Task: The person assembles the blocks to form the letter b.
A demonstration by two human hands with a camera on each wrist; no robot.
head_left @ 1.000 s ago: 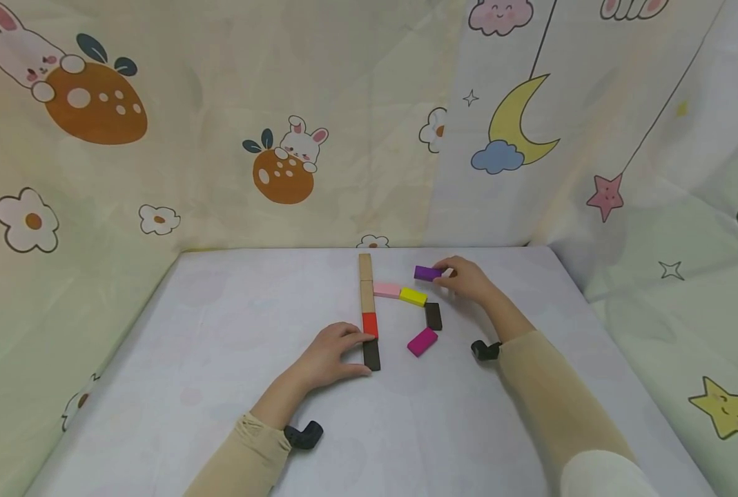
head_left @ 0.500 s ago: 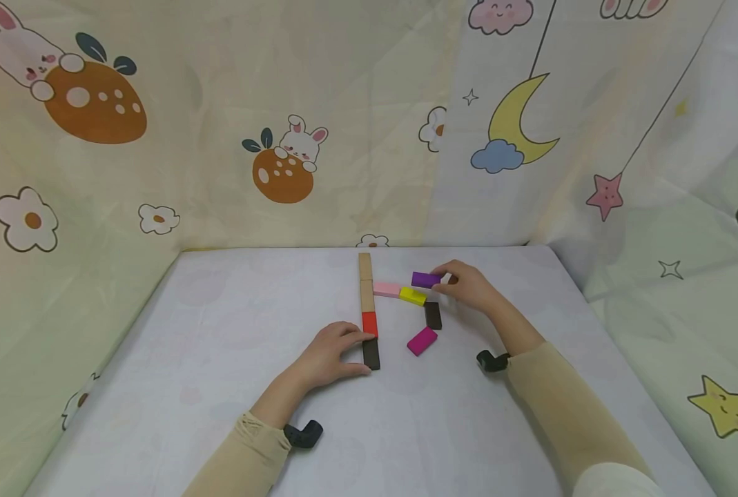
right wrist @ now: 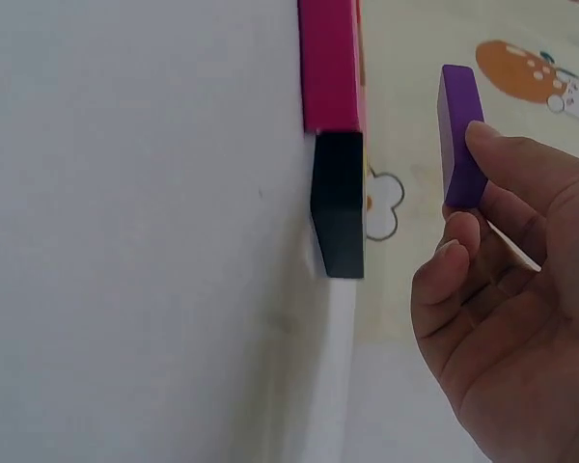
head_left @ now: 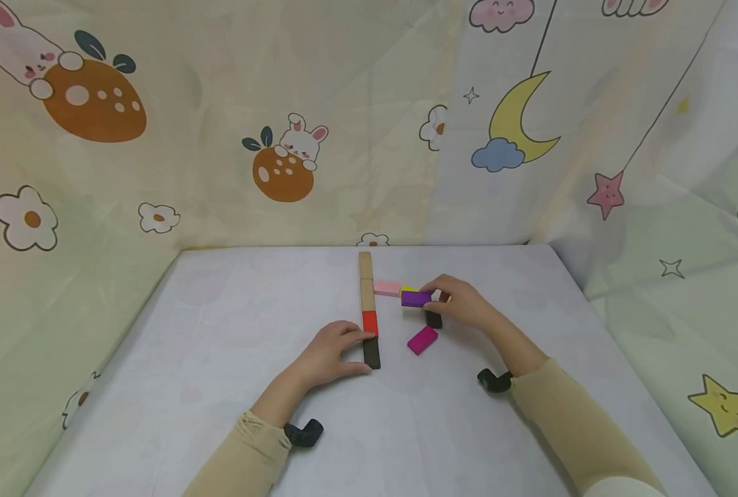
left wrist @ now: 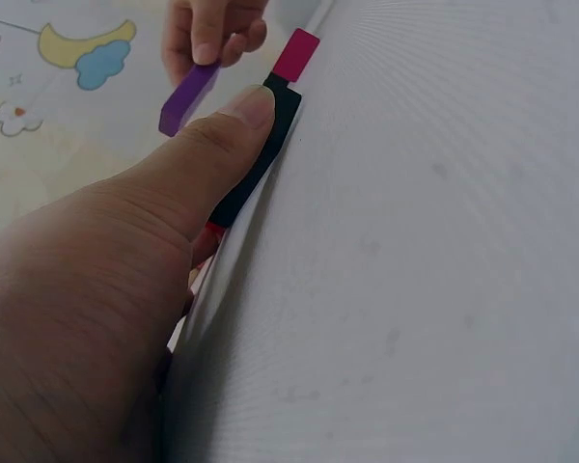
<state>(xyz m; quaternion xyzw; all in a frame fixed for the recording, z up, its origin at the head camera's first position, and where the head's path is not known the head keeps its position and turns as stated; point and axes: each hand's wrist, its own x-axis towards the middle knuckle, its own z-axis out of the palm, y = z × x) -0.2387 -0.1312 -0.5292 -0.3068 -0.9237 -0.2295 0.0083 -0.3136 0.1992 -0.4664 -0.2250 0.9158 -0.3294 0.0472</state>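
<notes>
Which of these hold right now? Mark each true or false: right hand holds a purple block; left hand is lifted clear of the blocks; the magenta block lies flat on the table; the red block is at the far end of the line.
1. The right hand holds the purple block: true.
2. The left hand is clear of the blocks: false, it touches the black block.
3. The magenta block lies flat on the table: true.
4. The red block is at the line's far end: false, a tan block is.

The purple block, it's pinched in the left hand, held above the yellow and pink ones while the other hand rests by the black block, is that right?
Not quite: the purple block is pinched in the right hand, not the left. The head view shows it held above the yellow block and pink block, while the left hand rests by the black block.
</notes>
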